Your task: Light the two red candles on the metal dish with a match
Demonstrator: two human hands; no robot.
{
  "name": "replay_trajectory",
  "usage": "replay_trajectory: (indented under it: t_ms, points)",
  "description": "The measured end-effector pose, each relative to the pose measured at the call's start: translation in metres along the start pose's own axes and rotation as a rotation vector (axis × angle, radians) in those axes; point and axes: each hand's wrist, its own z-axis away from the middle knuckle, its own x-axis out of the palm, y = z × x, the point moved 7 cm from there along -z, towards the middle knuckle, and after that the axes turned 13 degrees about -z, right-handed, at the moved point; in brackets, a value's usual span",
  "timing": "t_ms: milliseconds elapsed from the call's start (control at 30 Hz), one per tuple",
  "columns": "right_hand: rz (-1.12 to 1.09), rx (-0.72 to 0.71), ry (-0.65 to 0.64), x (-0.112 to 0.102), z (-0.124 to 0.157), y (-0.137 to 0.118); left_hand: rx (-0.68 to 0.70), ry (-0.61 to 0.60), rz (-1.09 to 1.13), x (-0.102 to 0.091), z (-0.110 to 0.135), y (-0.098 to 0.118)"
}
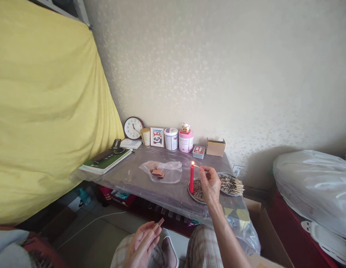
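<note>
A matchstick (197, 166) is pinched between the thumb and fingers of my right hand (211, 186), its tip at the flame on top of a red candle (191, 180). The candle stands upright on a round metal plate (199, 201) strewn with dark bits. Low in front of the table, my left hand (143, 242) is closed around a small flat reddish-brown strip (161, 222) whose end sticks out past the fingers. Beside my right wrist, a second round plate (223, 192) holds many matchsticks (236, 185) with dark ends.
A clear plastic bag (174, 173) with reddish-brown pieces (158, 173) lies mid-table. Along the wall stand a clock (133, 128), cups, a panda picture (157, 137), tubs (171, 139), a card box (199, 152) and a cardboard box (215, 147). Books (105, 160) lie left, near a yellow curtain (50, 104).
</note>
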Motion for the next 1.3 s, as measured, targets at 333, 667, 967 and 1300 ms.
replay_trajectory:
  t_ms: [333, 667, 967, 1300]
  points:
    - [-0.033, 0.012, -0.006, 0.0, 0.001, -0.002, -0.009, -0.004, 0.016, -0.002, -0.002, -0.004]
    - [-0.111, 0.021, 0.018, -0.008, -0.002, -0.011, 0.0, -0.02, 0.016, -0.003, -0.002, -0.005]
    - [-0.271, 0.088, 0.145, -0.057, -0.009, -0.019, -0.003, -0.043, 0.002, -0.001, -0.002, -0.007]
    - [-0.458, 0.213, 0.223, -0.107, 0.011, 0.017, -0.018, -0.071, -0.019, 0.001, -0.003, -0.012]
